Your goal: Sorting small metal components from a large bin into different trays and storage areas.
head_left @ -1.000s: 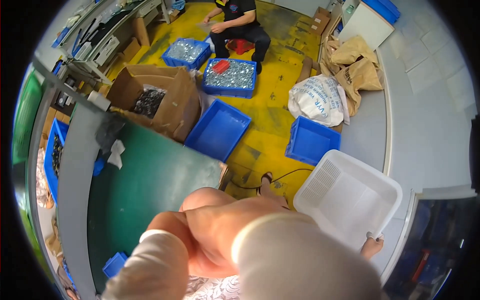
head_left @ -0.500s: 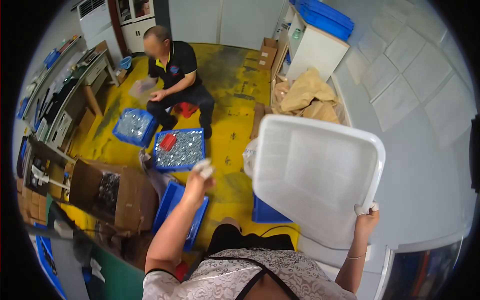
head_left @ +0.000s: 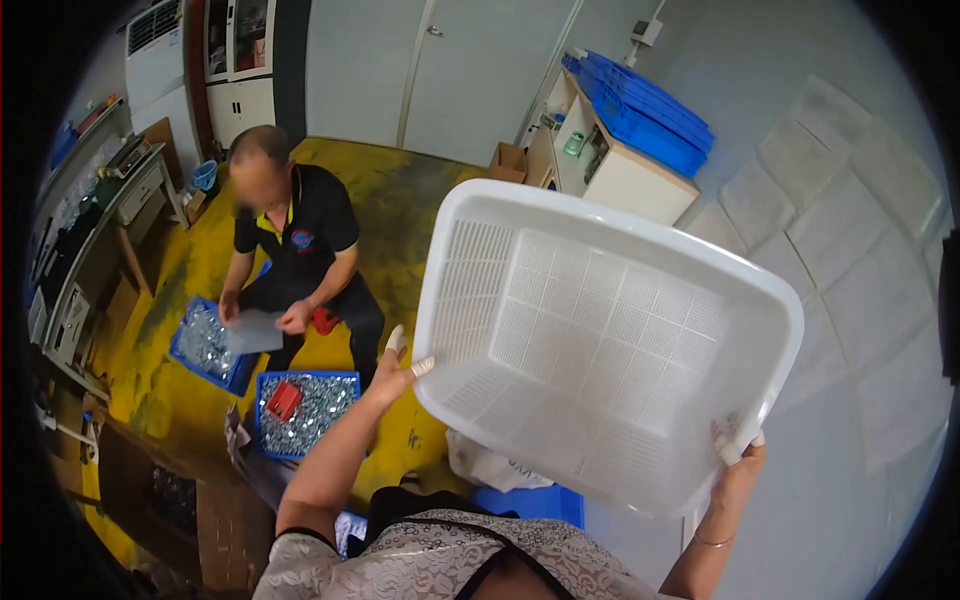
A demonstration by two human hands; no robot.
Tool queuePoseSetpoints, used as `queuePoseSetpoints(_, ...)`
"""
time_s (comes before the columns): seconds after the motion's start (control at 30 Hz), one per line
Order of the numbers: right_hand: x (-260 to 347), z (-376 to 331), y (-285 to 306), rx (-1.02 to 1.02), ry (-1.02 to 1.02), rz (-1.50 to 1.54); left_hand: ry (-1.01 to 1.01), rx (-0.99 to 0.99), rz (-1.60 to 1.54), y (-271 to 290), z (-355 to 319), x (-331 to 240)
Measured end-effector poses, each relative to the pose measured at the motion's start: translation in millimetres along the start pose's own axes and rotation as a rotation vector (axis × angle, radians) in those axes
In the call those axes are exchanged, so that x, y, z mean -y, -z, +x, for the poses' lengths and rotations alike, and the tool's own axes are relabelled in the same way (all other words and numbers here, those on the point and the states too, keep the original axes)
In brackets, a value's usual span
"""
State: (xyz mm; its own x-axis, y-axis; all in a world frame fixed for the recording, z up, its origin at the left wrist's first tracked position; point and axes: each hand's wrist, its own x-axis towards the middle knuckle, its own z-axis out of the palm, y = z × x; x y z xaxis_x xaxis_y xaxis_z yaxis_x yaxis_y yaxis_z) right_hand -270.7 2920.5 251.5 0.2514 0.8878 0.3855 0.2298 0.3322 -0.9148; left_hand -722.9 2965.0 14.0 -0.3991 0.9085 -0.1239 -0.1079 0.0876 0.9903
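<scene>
A large white perforated plastic basket [head_left: 610, 340] fills the middle and right of the view, held up in the air and tilted so its empty inside faces the camera. Far right stands a cabinet with stacked blue trays [head_left: 645, 105]. On the yellow floor [head_left: 410, 200] at left a seated person [head_left: 295, 255] works over two blue bins of small metal parts [head_left: 300, 410]. The left hand [head_left: 395, 365] presses the basket's left rim; the right hand [head_left: 738, 450] grips its near right corner.

both arms raised, left hand [head_left: 398, 366] and right hand [head_left: 738, 452] gripping with taped fingertips.
</scene>
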Motion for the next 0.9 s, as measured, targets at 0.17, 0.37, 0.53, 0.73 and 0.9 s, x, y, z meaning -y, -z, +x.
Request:
queuePoseSetpoints(0.17,2.8,71.0,-52.3,0.030,-0.008,-0.006,0.020,0.442,-0.186,-22.6,118.6,-68.7)
queuePoseSetpoints(0.37,-6.9,178.9,-129.5,-0.028,0.081,-0.124,0.118,0.475,-0.333,-49.8,257.5,-99.0)
queuePoseSetpoints(0.53,-0.2,319.4,-228.5,0.022,0.325,-0.343,-0.019,0.467,-0.459,-46.0,374.9,-134.5)
queuePoseSetpoints(0.73,34.9,496.9,-392.8,0.170,0.630,-0.070,-0.006,0.129,-0.598,-6.0,469.4,-165.6)
queuePoseSetpoints(0.9,30.7,587.8,-463.1,0.216,0.781,-0.212,-0.045,-0.011,-0.693,63.5,565.0,-132.2)
